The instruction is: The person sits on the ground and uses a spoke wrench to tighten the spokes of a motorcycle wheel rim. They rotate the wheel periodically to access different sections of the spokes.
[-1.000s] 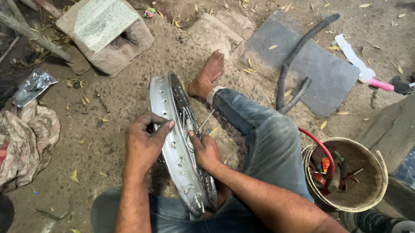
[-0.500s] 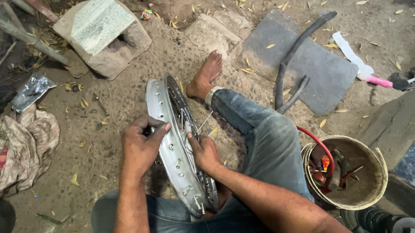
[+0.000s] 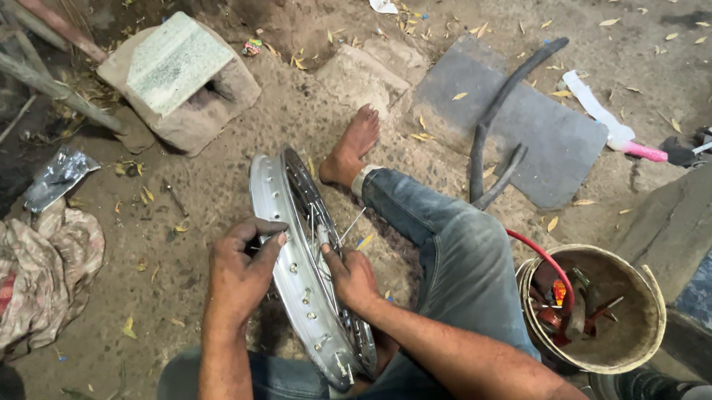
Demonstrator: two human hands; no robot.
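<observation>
A shiny metal wheel rim (image 3: 288,256) with thin spokes (image 3: 343,226) stands on edge between my knees on the dirt ground. My left hand (image 3: 239,275) grips the rim's outer edge from the left, fingers pinched at a spoke hole. On the rim's right side, my right hand (image 3: 352,278) holds a spoke close to the inner face. My bare right foot (image 3: 352,145) rests on the ground just beyond the rim.
A worn bucket (image 3: 638,347) with tools and a red handle stands at my right. A grey slab (image 3: 528,127) with black rubber strips lies beyond my leg. A stone block (image 3: 177,79) is at the back left, and a crumpled cloth (image 3: 36,276) at the left.
The view has shifted slightly. My left hand has slid a little along the rim and my right hand stays on the spokes.
</observation>
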